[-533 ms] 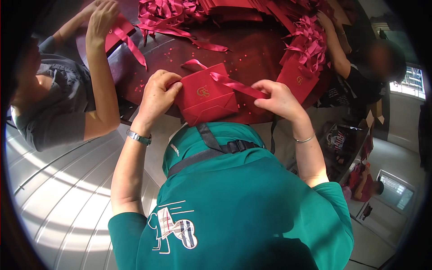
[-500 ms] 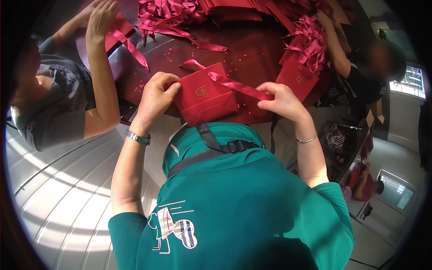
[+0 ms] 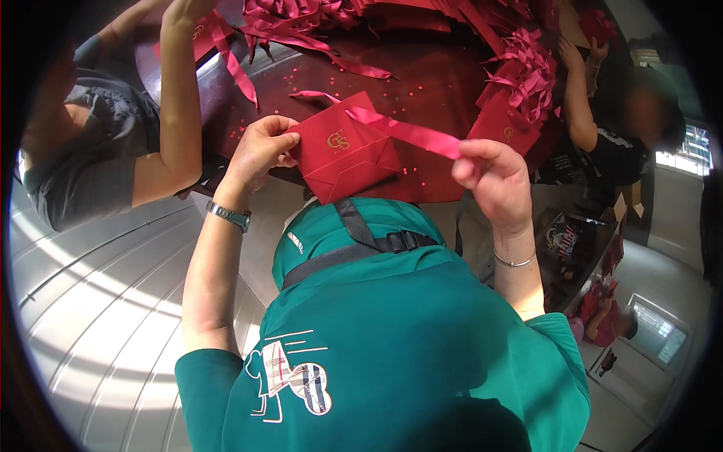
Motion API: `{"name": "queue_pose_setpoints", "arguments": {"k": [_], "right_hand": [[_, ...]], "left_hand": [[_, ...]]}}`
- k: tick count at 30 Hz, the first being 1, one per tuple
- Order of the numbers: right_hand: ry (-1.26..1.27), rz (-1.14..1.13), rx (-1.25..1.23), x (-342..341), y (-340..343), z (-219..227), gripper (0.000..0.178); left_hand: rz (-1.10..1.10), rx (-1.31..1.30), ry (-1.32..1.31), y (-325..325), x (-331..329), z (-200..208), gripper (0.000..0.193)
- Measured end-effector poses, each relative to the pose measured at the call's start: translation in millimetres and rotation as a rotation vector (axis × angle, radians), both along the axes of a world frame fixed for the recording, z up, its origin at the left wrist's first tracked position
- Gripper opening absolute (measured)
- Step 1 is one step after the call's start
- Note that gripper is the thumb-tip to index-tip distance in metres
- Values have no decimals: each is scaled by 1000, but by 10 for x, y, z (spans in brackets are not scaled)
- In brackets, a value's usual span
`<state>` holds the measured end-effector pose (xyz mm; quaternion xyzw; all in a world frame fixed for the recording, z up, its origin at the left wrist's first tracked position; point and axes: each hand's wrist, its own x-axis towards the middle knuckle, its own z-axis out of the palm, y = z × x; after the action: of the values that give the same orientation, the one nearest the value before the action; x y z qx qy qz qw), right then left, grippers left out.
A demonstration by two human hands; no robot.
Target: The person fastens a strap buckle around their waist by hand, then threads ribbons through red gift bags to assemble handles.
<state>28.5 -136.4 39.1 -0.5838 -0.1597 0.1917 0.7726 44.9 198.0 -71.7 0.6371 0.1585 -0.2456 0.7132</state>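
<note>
Presently, my left hand [image 3: 260,151] grips the left edge of a small red paper gift bag [image 3: 345,147], fingers [image 3: 282,142] clenched on its side, thumb against the face that bears a gold emblem. The bag is held tilted above the near edge of the dark red table [image 3: 422,83], just in front of my chest. My right hand [image 3: 493,181] pinches the free end of a red satin ribbon [image 3: 410,134] between thumb and fingers; the ribbon runs taut from the bag's top edge to that hand. A wristwatch [image 3: 230,216] sits on my left wrist, a thin bracelet [image 3: 514,261] on the right. Further ribbons [image 3: 301,22] and finished bags [image 3: 504,124] lie heaped across the far side of the table. One person's arm [image 3: 177,105] reaches in at upper left; another person [image 3: 602,128] works at upper right.
</note>
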Motion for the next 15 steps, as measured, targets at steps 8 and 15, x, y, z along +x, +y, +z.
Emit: {"name": "queue_pose_setpoints", "arguments": {"k": [8, 15], "right_hand": [[64, 139, -421, 82, 537, 229, 25], [-569, 119, -723, 264, 1217, -449, 12]], "left_hand": [[-10, -188, -20, -10, -17, 19, 26], [-22, -210, -34, -5, -37, 74, 26]]}}
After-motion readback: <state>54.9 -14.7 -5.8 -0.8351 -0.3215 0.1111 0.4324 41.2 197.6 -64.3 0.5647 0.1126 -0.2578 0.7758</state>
